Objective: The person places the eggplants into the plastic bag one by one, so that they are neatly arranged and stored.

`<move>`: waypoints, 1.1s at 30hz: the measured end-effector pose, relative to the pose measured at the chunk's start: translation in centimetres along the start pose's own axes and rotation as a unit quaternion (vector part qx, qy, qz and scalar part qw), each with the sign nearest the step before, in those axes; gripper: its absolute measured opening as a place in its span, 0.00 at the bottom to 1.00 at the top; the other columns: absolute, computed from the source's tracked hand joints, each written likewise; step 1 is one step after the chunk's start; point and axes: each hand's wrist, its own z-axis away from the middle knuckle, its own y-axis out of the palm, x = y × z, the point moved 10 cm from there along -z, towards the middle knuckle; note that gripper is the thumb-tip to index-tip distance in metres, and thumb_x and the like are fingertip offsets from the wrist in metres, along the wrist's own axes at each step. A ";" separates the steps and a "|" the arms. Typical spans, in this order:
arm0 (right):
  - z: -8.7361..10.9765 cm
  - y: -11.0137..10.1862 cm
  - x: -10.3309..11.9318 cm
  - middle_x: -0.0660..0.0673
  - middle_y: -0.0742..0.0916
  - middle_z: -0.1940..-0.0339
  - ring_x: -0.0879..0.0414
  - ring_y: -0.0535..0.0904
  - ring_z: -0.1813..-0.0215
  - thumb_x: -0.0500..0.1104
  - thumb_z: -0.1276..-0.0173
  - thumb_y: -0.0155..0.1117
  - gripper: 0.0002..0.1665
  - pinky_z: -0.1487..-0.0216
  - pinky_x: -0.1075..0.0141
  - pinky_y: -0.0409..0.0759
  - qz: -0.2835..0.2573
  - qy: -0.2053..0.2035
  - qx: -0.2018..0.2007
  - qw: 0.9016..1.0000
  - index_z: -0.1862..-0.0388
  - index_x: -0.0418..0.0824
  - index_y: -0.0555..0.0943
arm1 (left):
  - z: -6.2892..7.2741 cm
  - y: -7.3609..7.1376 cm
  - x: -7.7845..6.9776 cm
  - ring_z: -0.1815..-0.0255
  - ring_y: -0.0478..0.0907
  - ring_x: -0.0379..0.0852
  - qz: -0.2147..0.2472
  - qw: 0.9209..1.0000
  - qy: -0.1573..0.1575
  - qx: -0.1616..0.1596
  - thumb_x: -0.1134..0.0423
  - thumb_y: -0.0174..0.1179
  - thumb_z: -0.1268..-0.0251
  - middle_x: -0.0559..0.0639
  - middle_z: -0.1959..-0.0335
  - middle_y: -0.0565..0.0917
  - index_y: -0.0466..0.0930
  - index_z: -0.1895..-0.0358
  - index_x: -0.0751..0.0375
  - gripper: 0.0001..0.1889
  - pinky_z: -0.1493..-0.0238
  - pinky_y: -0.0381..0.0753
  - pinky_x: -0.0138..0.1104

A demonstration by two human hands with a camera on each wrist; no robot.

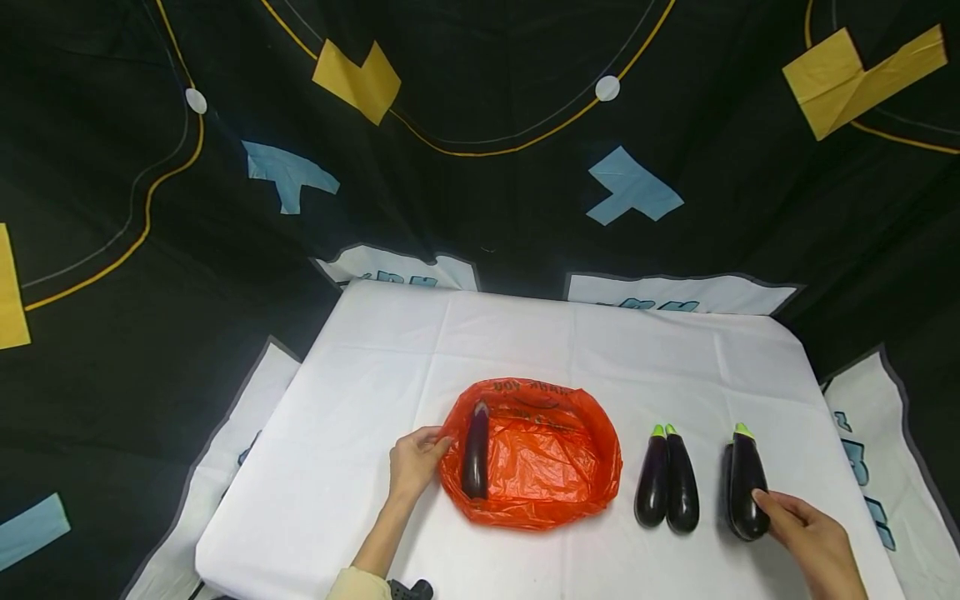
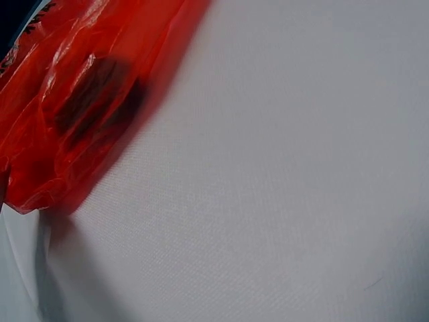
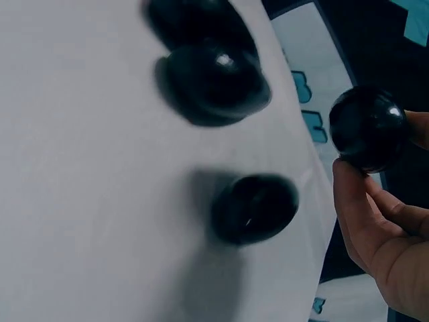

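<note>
The person's right hand [image 1: 810, 533] holds a near-black eggplant [image 1: 748, 490] above the counter [image 1: 360, 408], its grip parted only as wide as the fruit, thumb and fingers on its sides. The skin is smooth and glossy; the body swells from a bright green cap to a plump, rounded end. Beneath sits a second eggplant [image 3: 256, 209], with a dark pair [image 1: 651, 483] leftward. The left hand's [image 1: 412, 467] grip pinches the rim of a crinkled red bag [image 1: 543, 517] containing a purple-black eggplant [image 1: 476, 458].
</note>
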 end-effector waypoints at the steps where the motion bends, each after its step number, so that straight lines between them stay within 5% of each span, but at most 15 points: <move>1: 0.0 0.2 0.3 0.26 0.70 0.38 0.36 0.74 0.44 0.75 0.47 0.59 0.59 0.49 0.46 0.76 -0.008 -0.004 0.008 1.000 0.36 0.26 0.66 | 0.0 0.0 0.0 0.74 0.83 0.43 0.001 1.000 -0.002 0.000 0.63 0.67 0.43 0.54 0.72 0.86 0.85 0.60 0.64 0.10 0.75 0.80 0.30; 6: 0.5 1.3 2.2 0.27 0.67 0.34 0.40 0.74 0.42 0.72 0.44 0.59 0.59 0.46 0.52 0.76 -0.042 -0.017 0.040 0.998 0.33 0.26 0.62 | 0.1 -0.2 -0.2 0.75 0.83 0.43 -0.002 1.000 0.006 -0.005 0.63 0.68 0.43 0.53 0.73 0.86 0.86 0.62 0.64 0.09 0.76 0.79 0.31; 13: 2.1 3.5 5.3 0.30 0.68 0.36 0.73 0.77 0.65 0.64 0.39 0.62 0.53 0.58 0.70 0.81 -0.074 -0.057 0.091 0.991 0.32 0.26 0.60 | 0.1 -0.2 -0.5 0.74 0.82 0.42 0.006 1.000 0.008 -0.002 0.64 0.68 0.44 0.53 0.73 0.86 0.86 0.62 0.63 0.08 0.75 0.79 0.30; 21: 3.8 5.7 8.6 0.40 0.80 0.47 0.68 0.80 0.59 0.64 0.38 0.61 0.50 0.54 0.69 0.80 -0.042 -0.114 0.136 0.983 0.34 0.26 0.63 | 0.2 -0.2 -0.5 0.74 0.82 0.42 0.007 1.000 0.003 0.001 0.63 0.68 0.43 0.54 0.72 0.86 0.86 0.61 0.64 0.10 0.75 0.79 0.30; 33: 5.9 9.4 12.9 0.46 0.85 0.58 0.62 0.82 0.58 0.55 0.36 0.65 0.38 0.54 0.67 0.80 -0.077 -0.168 0.170 0.968 0.40 0.26 0.70 | 0.1 0.0 -0.5 0.74 0.83 0.42 0.005 1.000 0.004 0.000 0.63 0.68 0.43 0.54 0.72 0.86 0.86 0.61 0.63 0.09 0.75 0.79 0.30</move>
